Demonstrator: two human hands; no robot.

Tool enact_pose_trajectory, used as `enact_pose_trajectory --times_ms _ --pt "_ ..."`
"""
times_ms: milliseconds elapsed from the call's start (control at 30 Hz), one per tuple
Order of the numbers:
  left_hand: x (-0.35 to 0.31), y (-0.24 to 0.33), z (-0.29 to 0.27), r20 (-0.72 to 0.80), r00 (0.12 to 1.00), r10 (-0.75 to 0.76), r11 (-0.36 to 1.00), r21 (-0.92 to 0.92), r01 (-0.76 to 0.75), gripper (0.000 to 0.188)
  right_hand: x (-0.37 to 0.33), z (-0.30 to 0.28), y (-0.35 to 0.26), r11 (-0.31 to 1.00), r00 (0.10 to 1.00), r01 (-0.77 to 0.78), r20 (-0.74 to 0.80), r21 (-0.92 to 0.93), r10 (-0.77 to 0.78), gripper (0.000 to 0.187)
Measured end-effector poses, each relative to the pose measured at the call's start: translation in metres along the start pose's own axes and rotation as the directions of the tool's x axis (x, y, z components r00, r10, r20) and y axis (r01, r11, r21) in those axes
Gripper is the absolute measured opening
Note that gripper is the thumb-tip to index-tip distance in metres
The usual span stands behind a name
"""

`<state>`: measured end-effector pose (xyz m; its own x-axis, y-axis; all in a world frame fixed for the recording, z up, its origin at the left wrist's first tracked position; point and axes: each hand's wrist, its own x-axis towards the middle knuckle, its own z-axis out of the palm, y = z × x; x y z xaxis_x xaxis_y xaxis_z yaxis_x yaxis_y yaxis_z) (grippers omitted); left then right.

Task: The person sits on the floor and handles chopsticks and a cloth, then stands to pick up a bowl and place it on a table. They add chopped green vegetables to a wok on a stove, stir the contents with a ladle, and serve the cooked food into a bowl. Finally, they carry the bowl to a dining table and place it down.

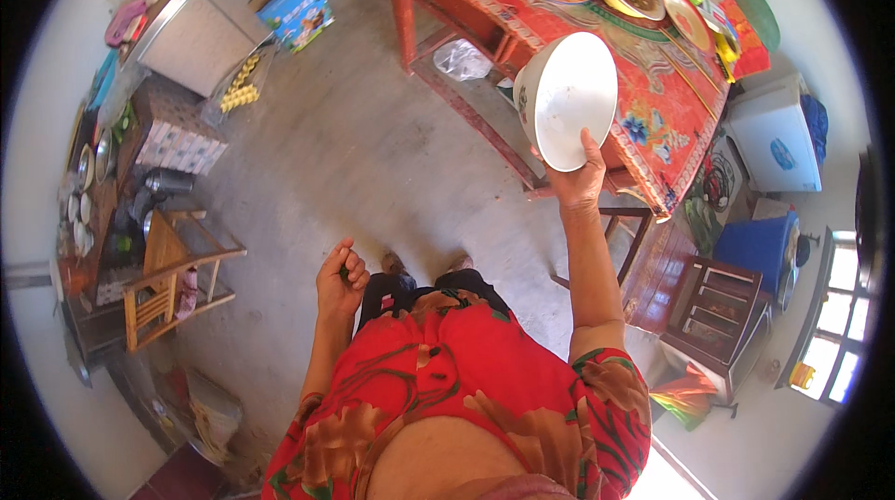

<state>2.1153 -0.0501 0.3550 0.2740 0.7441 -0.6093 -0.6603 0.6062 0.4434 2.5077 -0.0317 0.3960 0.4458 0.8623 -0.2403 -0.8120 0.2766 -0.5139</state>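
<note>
Plainly, the right hand [580, 178] gripped the rim of the white bowl [578, 95], tilted forward of it beside the red table [685, 141]. The left hand [342, 280] hung curled, well apart, contents undeterminable.

Your top [522, 351] is red, loose-looking, with big brown leaf or petal shapes and dark green curving lines. Short sleeves, same print; your right sleeve [611, 393] shows more dark green lines, plus brown near the shoulder. Wide round neckline. Your trousers [375, 291] are black, with a small red-and-white mark on the left leg. Your shoes [460, 262] read brownish, too small for detail. Your left hand [341, 280] and right hand [578, 183] are bare, as are your forearms [592, 267].
</note>
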Motion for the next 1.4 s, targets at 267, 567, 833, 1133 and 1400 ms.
enact_pose_trajectory --times_ms 267,567,833,1133,1400 --pt "-0.018 0.023 -0.045 -0.062 0.997 0.045 0.991 -0.126 -0.053 0.016 -0.017 0.05 0.085 0.973 0.944 -0.215 0.238 -0.081 0.228 0.074" --pt "-0.027 0.046 -0.103 -0.093 0.989 0.113 0.947 -0.291 -0.136 0.016 -0.03 0.066 0.194 0.866 0.837 -0.431 0.246 -0.253 0.489 0.072" --pt "-0.044 0.061 -0.151 -0.163 0.972 0.168 0.896 -0.386 -0.22 0.016 -0.039 0.071 0.261 0.747 0.737 -0.569 0.192 -0.343 0.649 0.067" --pt "-0.14 0.029 -0.171 -0.371 0.863 0.342 0.757 -0.436 -0.487 0.017 -0.051 0.103 0.318 0.589 0.565 -0.587 0.239 -0.556 0.789 0.067" --pt "-0.208 -0.018 -0.206 -0.573 0.747 0.338 0.611 -0.471 -0.637 0.015 -0.096 0.1 0.389 0.4 0.334 -0.503 0.255 -0.766 0.907 0.063"
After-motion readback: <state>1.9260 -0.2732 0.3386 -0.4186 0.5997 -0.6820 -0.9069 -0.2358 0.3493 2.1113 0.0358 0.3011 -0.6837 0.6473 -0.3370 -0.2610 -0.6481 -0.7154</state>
